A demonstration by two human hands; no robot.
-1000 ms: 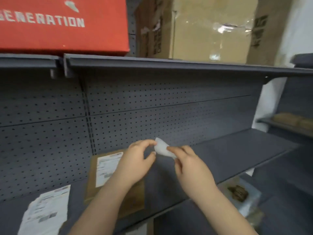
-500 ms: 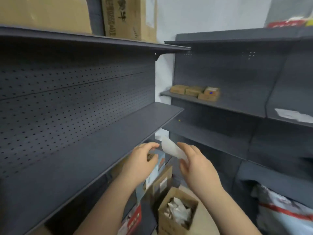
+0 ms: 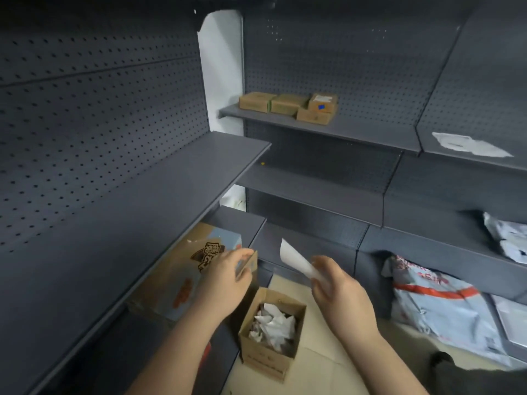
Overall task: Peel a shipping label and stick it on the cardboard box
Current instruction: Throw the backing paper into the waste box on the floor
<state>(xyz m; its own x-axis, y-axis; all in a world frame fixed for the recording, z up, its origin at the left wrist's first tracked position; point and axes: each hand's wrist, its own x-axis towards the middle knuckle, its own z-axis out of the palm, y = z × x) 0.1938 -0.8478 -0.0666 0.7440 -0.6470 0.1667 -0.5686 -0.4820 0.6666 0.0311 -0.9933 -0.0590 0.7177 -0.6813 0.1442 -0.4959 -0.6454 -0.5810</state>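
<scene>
My right hand (image 3: 339, 289) pinches a white strip of label paper (image 3: 293, 259) that sticks up and to the left from its fingers. My left hand (image 3: 228, 277) hovers a short way left of it, fingers apart and holding nothing. Below and between the hands, an open small cardboard box (image 3: 271, 352) stands on the floor, filled with crumpled white paper scraps (image 3: 272, 323). The box bearing shipping labels seen a moment ago is out of view.
A grey shelf (image 3: 159, 201) runs along my left. Under it lies a printed carton (image 3: 182, 280). Small brown boxes (image 3: 288, 105) sit on the far shelf. Grey mailer bags (image 3: 439, 306) are piled at lower right, and white paper (image 3: 467, 143) lies on a right shelf.
My view swung right and down from the shelf with the labelled box to the floor. My left hand let go of the white strip; only the right hand holds it.
</scene>
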